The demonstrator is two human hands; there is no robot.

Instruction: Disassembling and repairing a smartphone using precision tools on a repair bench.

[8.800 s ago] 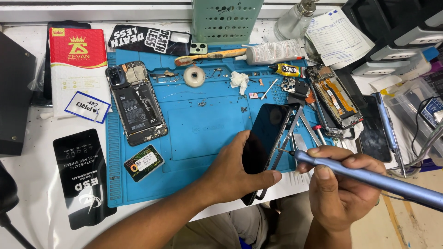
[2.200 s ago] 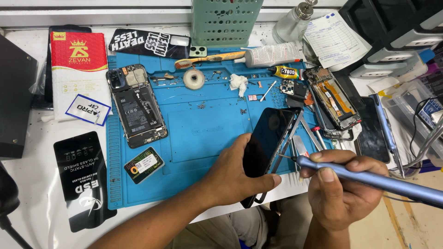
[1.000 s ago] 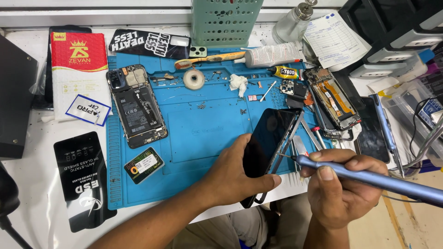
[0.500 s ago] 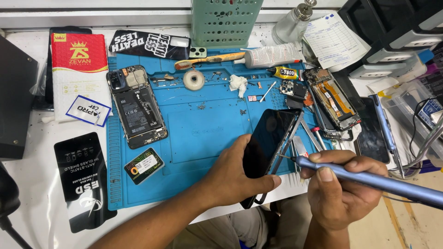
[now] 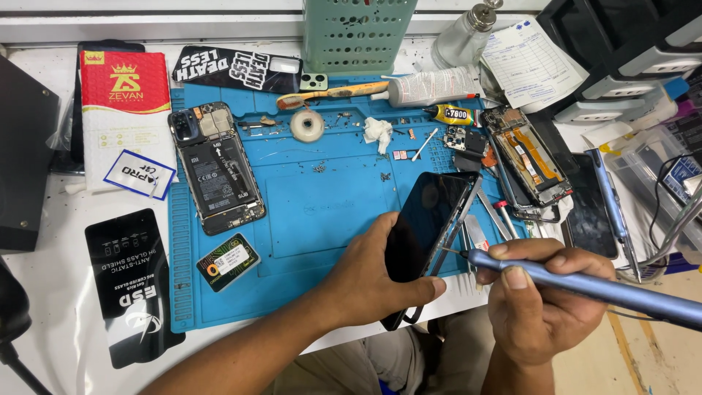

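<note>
The left hand [image 5: 365, 281] grips a dark phone [image 5: 428, 227] tilted on edge over the blue mat [image 5: 322, 212]; its lower end is hidden behind the thumb. The right hand [image 5: 537, 300] clenches a blue screwdriver [image 5: 585, 285] (cut off at right), tip at the phone's edge. A green basket [image 5: 358, 33] stands behind, contents unseen.

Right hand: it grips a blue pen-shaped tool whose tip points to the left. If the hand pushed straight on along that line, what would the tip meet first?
Probably the side edge of the dark phone tilted up by the left hand; the right hand has the blue tool almost touching it.
</note>
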